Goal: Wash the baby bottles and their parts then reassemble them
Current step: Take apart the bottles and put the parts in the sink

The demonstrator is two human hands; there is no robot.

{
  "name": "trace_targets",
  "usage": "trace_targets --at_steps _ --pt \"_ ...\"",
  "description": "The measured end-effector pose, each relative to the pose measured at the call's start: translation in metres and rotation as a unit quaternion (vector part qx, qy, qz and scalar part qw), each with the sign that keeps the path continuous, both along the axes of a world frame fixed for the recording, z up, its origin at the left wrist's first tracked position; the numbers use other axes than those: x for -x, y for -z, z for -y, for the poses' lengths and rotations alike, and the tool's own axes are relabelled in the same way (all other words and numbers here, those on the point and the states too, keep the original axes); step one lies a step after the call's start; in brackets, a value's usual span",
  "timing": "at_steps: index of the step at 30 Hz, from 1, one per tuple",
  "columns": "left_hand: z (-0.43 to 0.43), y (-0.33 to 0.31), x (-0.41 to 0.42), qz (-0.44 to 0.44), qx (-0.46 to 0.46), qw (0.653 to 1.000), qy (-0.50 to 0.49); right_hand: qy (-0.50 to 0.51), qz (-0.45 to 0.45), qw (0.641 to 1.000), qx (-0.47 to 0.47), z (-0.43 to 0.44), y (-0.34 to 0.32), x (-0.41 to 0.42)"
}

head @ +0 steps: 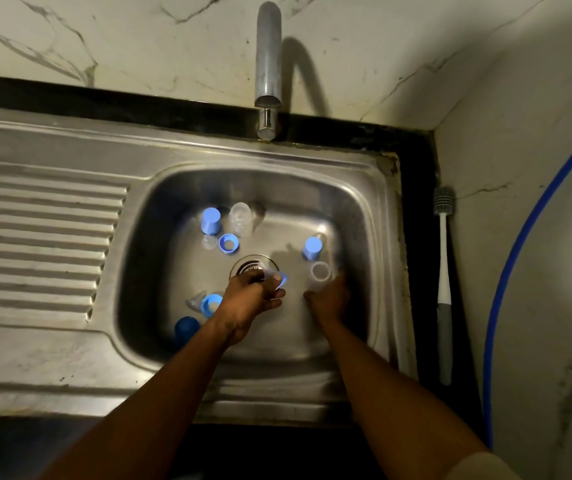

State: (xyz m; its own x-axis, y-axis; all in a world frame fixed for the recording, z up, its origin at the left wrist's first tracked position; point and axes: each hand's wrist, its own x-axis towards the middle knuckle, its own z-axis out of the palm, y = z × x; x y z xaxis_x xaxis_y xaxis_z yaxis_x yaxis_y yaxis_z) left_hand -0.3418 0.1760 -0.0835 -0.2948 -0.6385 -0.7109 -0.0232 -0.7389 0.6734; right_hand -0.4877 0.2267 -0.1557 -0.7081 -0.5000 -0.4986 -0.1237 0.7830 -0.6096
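Note:
Both hands are down in the steel sink [357, 216]. My left hand [248, 299] grips a blue collar ring with a clear teat [279, 278] just below the drain [251, 268]. My right hand [329, 299] holds the base of an upright clear bottle [320, 274]. A blue cap [312, 247] stands behind that bottle. At the back left stand another blue cap [211, 220] and a clear bottle [241, 218], with a blue ring [228, 244] and a clear teat [209, 242] in front. Near my left wrist lie a clear teat [195, 300], a blue ring [211, 304] and a dark blue cap [186, 328].
The tap [268, 64] reaches over the back of the sink, and no water runs. A ribbed draining board [35, 244] lies to the left. A grey and white bottle brush [444, 271] lies on the black ledge at the right, beside a blue hose [520, 258].

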Motion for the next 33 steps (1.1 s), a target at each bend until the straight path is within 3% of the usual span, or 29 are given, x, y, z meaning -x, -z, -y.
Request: trace_targets --at_steps 3,6,8,10,18,24,29,33 --pt "0.001 -0.005 0.002 -0.036 -0.023 0.999 0.024 0.069 0.01 0.998 -0.014 -0.003 -0.017 -0.005" --pt "0.0 -0.012 0.003 -0.065 -0.05 0.995 0.049 0.092 0.145 0.982 0.084 -0.013 -0.043 -0.021" --pt "0.001 -0.013 0.0 -0.065 -0.07 0.994 0.06 0.082 0.229 0.96 0.141 -0.018 -0.064 -0.028" --pt "0.0 -0.015 -0.004 -0.062 -0.066 0.992 0.093 0.064 0.252 0.951 0.168 -0.02 -0.082 -0.032" --pt "-0.005 -0.018 -0.035 -0.099 -0.028 0.977 0.186 -0.003 0.366 0.912 0.182 -0.045 -0.104 -0.028" --pt "-0.022 -0.022 -0.043 -0.082 0.042 0.98 0.179 -0.045 0.273 0.944 0.179 -0.06 -0.107 -0.042" --pt "-0.024 -0.033 -0.042 -0.102 0.078 0.975 0.184 -0.11 0.238 0.944 0.202 -0.068 -0.116 -0.045" --pt "-0.022 -0.043 -0.035 -0.104 0.094 0.971 0.192 -0.015 0.158 0.951 0.265 -0.072 -0.115 -0.066"
